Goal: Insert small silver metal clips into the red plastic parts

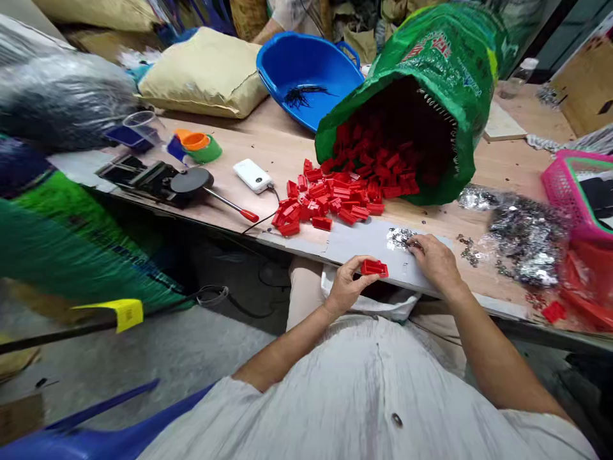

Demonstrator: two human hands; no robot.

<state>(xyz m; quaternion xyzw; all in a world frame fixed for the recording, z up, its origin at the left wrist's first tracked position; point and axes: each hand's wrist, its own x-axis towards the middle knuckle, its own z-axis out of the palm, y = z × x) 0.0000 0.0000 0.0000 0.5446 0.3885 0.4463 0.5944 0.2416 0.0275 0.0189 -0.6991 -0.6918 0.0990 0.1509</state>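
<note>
Red casing (pixel 376 268), long axis sideways, is pinched in the left hand (pixel 347 285). Metal pieces (pixel 397 238) lie beyond — right hand (pixel 437 260) touching, grip unclear.

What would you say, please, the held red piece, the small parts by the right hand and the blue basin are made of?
Red piece: probably hard plastic, slightly glossy, by its crisp edges. Small parts: likely metal, shiny, by their silvery glints. Blue basin: seemingly smooth plastic, by its uniform colour and soft sheen.
</note>
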